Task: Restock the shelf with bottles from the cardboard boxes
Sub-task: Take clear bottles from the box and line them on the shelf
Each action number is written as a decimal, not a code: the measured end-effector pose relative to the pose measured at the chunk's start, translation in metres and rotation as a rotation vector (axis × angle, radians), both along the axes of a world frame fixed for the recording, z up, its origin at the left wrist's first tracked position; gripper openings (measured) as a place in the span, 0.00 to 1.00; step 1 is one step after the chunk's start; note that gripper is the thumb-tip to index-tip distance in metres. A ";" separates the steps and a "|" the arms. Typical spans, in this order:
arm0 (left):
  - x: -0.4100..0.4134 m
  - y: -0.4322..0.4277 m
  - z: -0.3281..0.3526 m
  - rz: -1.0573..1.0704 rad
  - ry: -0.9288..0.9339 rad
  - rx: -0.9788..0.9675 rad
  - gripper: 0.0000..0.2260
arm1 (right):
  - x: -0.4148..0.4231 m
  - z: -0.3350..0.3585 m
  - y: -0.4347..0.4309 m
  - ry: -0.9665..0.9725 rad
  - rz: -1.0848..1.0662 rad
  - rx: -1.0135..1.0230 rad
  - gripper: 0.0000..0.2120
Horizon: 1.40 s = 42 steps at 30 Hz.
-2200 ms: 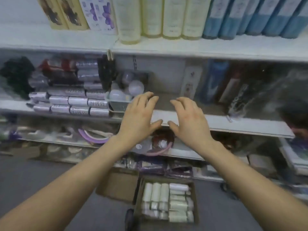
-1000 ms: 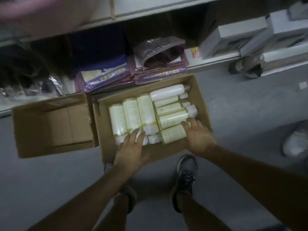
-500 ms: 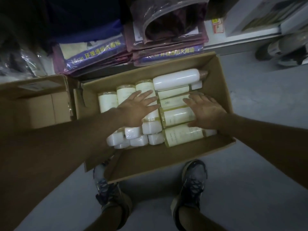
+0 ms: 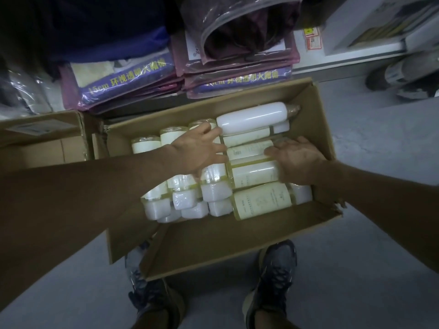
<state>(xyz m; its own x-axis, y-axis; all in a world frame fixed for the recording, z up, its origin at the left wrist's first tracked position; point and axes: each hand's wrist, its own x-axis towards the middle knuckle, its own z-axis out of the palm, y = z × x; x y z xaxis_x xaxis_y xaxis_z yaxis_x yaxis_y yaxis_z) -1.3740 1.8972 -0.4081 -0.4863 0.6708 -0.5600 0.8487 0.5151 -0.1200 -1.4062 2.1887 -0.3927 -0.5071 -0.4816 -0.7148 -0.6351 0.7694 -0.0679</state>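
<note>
Bottles [image 4: 259, 200]: pale, labelled, plastic-wrapped, lying in the cardboard box [image 4: 213, 243]. One row runs lengthwise along the box's left side, caps toward the near wall. A second stack lies crosswise along the right side.
White bottle [image 4: 251, 117]: plain and unlabelled, on top of the crosswise stack by the far wall.
Cardboard box: on the floor [image 4: 368, 269], flaps open, near flap folded outward and down.
Left hand [image 4: 202, 150]: fingers spread, palm down on the lengthwise row, fingertips touching the butt end of the white bottle. It grasps nothing.
Right hand [image 4: 297, 160]: palm down on the middle of the crosswise stack near the right wall, fingers fairly straight across a labelled bottle. The thumb is hidden and no closed grasp shows.
Step in hand: choosing and reaching for bottles; none lifted out yet.
Next move, as judged: each hand has to close round a bottle and lift it clear. The wrap looks slick and the packing tight, so neighbours may drag or roll.
Progress: the box looks largely full, so much restocking remains.
Shelf to restock: not in view.
Second box [image 4: 42, 148]: open, touching the first box's left wall.
Purple packets [image 4: 128, 77]: stacked just beyond the far wall.
Shoes [image 4: 273, 276]: just beside the near flap.
</note>
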 end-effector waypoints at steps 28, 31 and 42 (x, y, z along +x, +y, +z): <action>0.006 0.006 -0.006 -0.128 -0.145 0.032 0.45 | 0.090 0.048 0.031 -0.216 -1.170 -0.320 0.40; 0.003 0.005 -0.008 -0.145 -0.154 0.038 0.42 | 0.096 0.047 0.033 -0.246 -1.266 -0.382 0.34; -0.004 0.007 -0.009 -0.152 -0.205 0.014 0.41 | 0.086 0.041 0.028 -0.167 -1.437 -0.621 0.28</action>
<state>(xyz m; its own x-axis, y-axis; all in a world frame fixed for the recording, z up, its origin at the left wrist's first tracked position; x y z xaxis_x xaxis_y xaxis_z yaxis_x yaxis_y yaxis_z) -1.3781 1.9041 -0.4168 -0.2567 0.7360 -0.6264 0.9224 0.3800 0.0685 -1.3205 2.2162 -0.3521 -0.7193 0.0864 -0.6893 0.6206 0.5258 -0.5817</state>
